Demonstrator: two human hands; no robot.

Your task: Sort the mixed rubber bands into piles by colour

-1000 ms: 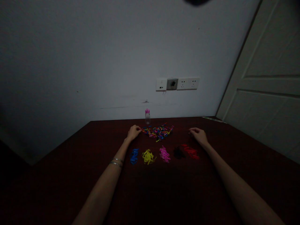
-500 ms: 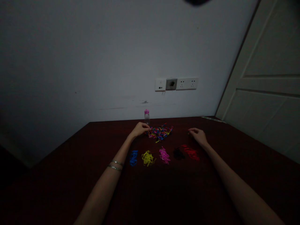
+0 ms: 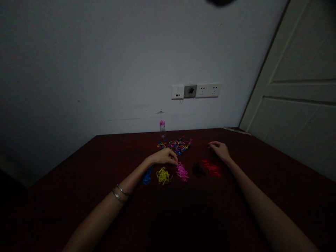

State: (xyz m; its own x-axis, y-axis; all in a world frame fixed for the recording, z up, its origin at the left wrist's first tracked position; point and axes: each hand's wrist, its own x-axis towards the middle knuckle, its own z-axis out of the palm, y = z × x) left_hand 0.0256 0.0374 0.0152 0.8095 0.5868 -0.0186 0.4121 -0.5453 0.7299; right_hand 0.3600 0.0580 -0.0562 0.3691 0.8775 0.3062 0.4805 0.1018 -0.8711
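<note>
My left hand [image 3: 166, 156] is closed in a pinch at the far edge of a pile of pink rubber bands [image 3: 182, 172]. What looks like a pink band is at its fingertips, small and dim. Behind it lies a heap of mixed-colour rubber bands [image 3: 180, 146], partly covered by the hand. My right hand [image 3: 220, 150] rests on the table to the right of that heap, its fingers curled together; whether anything is in them is hidden. Single-colour piles of blue [image 3: 147, 176], yellow [image 3: 163, 175], black [image 3: 198, 170] and red bands [image 3: 212, 168] form a row with the pink one.
A clear bottle with a pink top [image 3: 162, 129] stands behind the mixed heap, near the wall. Everything lies on a dark red table [image 3: 183, 217]. Wall sockets [image 3: 208, 90] sit above the table, and a pale door [image 3: 296, 105] is at the right. The light is dim.
My left hand has moved from the left side of the mixed heap towards me and right, to the pink pile. My right hand has stayed in place. The view has shifted slightly.
</note>
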